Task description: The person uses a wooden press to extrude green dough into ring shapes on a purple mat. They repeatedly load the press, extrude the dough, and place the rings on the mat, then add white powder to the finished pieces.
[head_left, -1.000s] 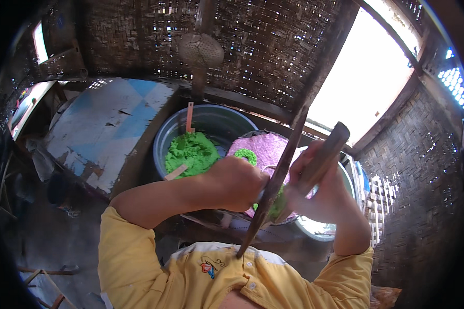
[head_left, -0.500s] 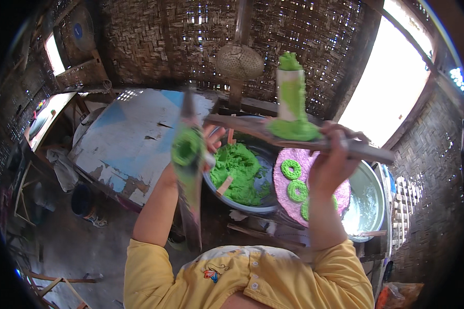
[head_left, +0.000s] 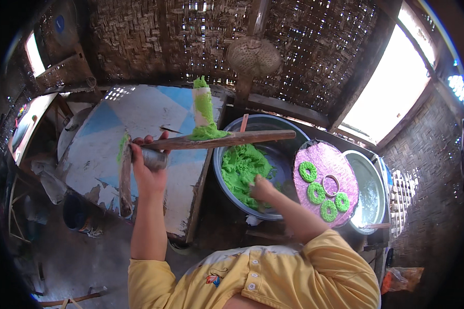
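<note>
At far left lies a worn white-and-blue tabletop (head_left: pixel 95 157). Above it, a short wooden bar (head_left: pixel 125 180) with green smears hangs beside the left hand (head_left: pixel 150 160), which is clamped on a metal cylinder (head_left: pixel 155 159). A long wooden bar (head_left: pixel 252 137) reaches rightward from that hand's fingers, bearing an upright pale tube (head_left: pixel 202 107) coated in green dough. Next, a blue-grey basin (head_left: pixel 286 164) contains a green dough heap (head_left: pixel 242 167); the right hand (head_left: pixel 263 189), well apart from the left, is curled over it, its grip too blurred to tell. Further right, a round pink mat (head_left: pixel 317 157) carries four green rings (head_left: pixel 316 193) and one pale hoop (head_left: pixel 331 185), before a pale basin (head_left: pixel 367 188).
</note>
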A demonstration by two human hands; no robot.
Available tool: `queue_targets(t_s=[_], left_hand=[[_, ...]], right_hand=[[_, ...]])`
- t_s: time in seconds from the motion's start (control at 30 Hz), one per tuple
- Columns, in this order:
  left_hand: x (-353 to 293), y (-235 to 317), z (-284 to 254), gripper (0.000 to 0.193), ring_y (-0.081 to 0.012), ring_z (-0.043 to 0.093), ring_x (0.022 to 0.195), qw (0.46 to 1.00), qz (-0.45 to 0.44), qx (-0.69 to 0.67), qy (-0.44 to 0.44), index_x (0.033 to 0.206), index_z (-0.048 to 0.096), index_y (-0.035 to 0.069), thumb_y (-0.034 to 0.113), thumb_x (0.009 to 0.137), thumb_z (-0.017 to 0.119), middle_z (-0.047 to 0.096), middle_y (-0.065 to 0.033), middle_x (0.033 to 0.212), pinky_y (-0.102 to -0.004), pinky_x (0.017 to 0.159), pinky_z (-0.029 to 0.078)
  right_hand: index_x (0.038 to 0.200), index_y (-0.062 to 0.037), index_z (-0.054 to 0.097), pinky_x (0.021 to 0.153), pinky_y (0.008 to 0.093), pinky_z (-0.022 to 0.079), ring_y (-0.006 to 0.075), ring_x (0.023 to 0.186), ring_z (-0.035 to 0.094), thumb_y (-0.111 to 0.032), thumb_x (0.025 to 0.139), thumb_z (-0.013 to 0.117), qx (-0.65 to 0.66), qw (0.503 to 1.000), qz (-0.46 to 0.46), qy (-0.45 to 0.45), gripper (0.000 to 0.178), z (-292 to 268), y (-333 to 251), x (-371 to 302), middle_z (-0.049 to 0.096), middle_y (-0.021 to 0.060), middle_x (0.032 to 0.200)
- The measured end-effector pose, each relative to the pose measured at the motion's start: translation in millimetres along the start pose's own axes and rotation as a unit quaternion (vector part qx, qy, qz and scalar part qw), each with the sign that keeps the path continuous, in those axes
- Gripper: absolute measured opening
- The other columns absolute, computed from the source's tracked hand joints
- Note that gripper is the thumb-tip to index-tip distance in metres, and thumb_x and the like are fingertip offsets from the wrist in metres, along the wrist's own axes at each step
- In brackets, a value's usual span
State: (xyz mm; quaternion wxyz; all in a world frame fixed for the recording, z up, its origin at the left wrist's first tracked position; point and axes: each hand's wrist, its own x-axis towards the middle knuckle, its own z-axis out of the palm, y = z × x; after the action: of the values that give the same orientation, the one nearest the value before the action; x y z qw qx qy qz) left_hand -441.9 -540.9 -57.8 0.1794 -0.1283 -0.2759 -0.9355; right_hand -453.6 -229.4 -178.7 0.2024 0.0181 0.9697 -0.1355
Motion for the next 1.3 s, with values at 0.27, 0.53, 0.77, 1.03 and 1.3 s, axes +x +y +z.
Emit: queue_targets(t_s=[0.27,0.53,0.77,1.03,1.3], left_hand=[[-8.4,14.6,7.5,0.027,-0.0377,0.049,0.113,0.998,0.036,0.052,0.022,0.096,0.055,0.021,0.045,0.083,0.06,0.056,0.0002,0.097,-0.0482,0.087,0.038],[-11.2,16.4,13.9,0.026,-0.0204,0.05,0.105,0.998,0.056,0.02,0.013,0.102,0.054,0.023,0.042,0.084,0.059,0.054,0.0105,0.098,-0.0588,0.099,0.035],[-15.5,18.9,17.4,0.032,-0.0298,0.052,0.106,0.998,0.047,-0.017,-0.049,0.101,0.053,0.015,0.043,0.087,0.055,0.054,-0.0046,0.102,-0.057,0.101,0.032],[-10.3,22.4,14.1,0.02,-0.0332,0.053,0.101,0.999,0.015,0.044,-0.027,0.098,0.052,0.013,0.002,0.082,0.055,0.049,-0.0018,0.097,-0.0535,0.09,0.043],[-10.7,55.8,18.5,0.024,-0.0215,0.043,0.093,0.973,0.151,0.102,-0.142,0.095,0.055,0.015,0.009,0.074,0.065,0.045,-0.0012,0.087,-0.0462,0.073,0.05]], right_hand=[[0.139,-0.0183,0.032,0.06,0.0388,0.052,0.0279,0.068,0.064,-0.005,0.075,0.049,-0.328,0.919,-0.204,-0.079,0.068,-57.7,49.2,-66.3,0.062,0.0154,0.074],[0.142,-0.0187,0.021,0.05,0.0327,0.052,0.0243,0.052,0.062,0.0,0.078,0.039,-0.189,0.944,-0.179,-0.204,0.069,-23.8,52.5,-35.0,0.061,0.0154,0.063],[0.07,0.0044,0.059,0.045,0.0389,0.045,0.0246,0.043,0.054,-0.056,0.086,0.047,0.17,0.971,0.102,-0.132,0.063,12.5,22.3,-20.4,0.052,0.0122,0.051],[0.077,0.0016,0.063,0.039,0.027,0.04,0.0106,0.043,0.049,-0.024,0.087,0.058,0.319,0.938,0.09,-0.103,0.028,7.7,-3.1,-17.6,0.056,0.0047,0.06],[0.1,0.0018,0.056,0.039,0.0232,0.033,0.0086,0.044,0.045,-0.023,0.092,0.05,0.524,0.843,-0.006,-0.122,0.027,-82.0,31.4,-113.4,0.05,0.0018,0.063]])
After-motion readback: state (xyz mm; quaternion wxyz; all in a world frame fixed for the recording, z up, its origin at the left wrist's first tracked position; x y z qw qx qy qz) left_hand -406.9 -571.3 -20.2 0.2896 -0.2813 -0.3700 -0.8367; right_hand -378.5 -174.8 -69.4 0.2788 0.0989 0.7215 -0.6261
